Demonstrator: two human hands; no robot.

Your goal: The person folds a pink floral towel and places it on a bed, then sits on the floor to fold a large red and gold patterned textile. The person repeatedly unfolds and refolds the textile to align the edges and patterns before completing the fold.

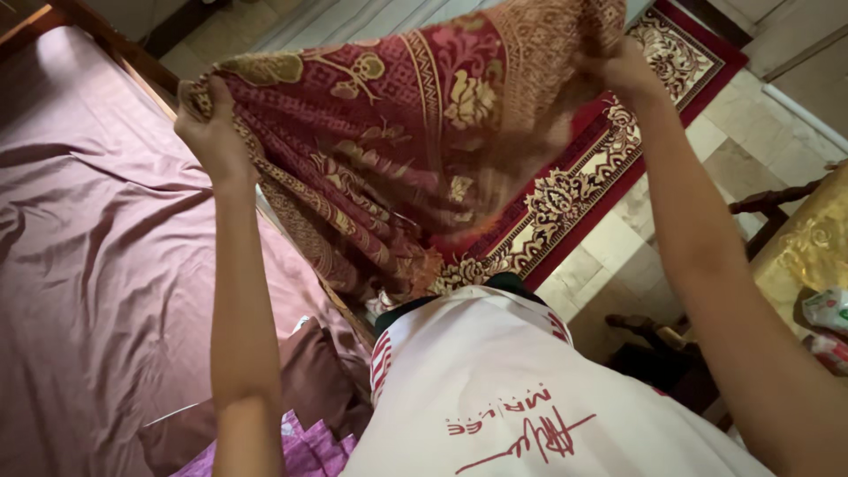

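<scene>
I hold up a dark red cloth with gold floral patterns [397,150], stretched between both hands in front of me. My left hand [210,132] grips its upper left corner over the edge of the bed. My right hand [618,71] grips the upper right edge, higher and farther away. The cloth hangs down in folds toward my white shirt [512,389]. Its lower part looks blurred.
A bed with a mauve sheet [88,265] fills the left side, with a brown pillow [309,371] and purple fabric near me. A red patterned rug [609,168] lies on the tiled floor. Dark wooden furniture [768,203] and a yellow-covered surface [813,238] stand at right.
</scene>
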